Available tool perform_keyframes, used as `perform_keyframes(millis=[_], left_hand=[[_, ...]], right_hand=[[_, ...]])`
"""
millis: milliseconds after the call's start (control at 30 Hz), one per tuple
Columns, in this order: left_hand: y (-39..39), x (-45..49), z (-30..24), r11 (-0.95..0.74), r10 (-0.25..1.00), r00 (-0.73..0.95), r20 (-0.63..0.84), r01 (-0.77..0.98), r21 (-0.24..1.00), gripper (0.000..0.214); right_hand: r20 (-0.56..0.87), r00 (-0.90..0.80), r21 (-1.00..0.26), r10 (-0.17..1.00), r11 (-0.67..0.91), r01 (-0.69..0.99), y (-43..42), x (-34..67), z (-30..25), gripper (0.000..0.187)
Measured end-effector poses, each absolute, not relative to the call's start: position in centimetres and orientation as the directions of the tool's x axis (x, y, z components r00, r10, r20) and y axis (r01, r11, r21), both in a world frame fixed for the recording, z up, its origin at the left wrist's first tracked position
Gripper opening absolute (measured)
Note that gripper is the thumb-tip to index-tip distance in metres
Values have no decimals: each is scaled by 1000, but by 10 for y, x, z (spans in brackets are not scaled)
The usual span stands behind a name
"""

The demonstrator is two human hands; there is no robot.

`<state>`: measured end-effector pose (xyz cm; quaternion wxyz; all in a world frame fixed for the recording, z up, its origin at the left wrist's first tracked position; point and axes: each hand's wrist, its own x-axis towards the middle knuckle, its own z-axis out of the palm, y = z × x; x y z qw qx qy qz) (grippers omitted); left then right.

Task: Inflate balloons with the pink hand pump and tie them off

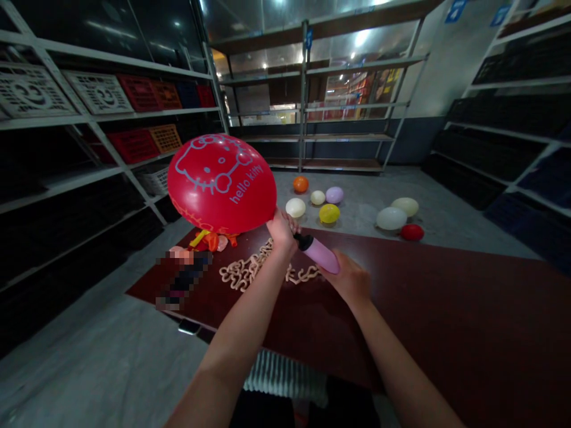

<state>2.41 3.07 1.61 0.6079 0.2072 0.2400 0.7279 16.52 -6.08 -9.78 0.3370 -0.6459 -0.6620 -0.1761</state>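
Observation:
A large red balloon [209, 208] with a printed cat figure and "hello kitty" lettering is blown up to the left of centre. My left hand [282, 230] is closed round its neck, where it meets the black nozzle end of a hand pump [319, 254]. The pump's pink barrel slants down to the right, and my right hand [350, 274] grips its far end. Beneath my left forearm, a heap of beige loops [243, 273] lies on the dark red table [423, 321]. Flat uninflated balloons [213, 241] in orange, yellow and pink sit below the red balloon.
Inflated balloons lie on the floor beyond the table, among them an orange one [300, 184], a yellow one [329, 214] and a small red one [411, 232]. A blurred dark object [187, 279] is at the table's left edge. Shelves with crates [100, 92] stand along the left.

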Motion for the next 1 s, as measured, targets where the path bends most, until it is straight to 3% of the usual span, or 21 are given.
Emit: perform_keyframes(millis=[500, 700, 1000], left_hand=[[27, -80, 37, -238, 960, -279, 11, -797, 555, 51], [27, -92, 58, -313, 944, -316, 97, -759, 572, 53], [44, -18, 69, -355, 932, -319, 172, -710, 608, 53]], right_hand=[[611, -65, -94, 789, 154, 984, -70, 159, -96, 44], [571, -34, -145, 820, 141, 979, -63, 158, -102, 49], [515, 158, -284, 843, -6, 959, -62, 169, -90, 49]])
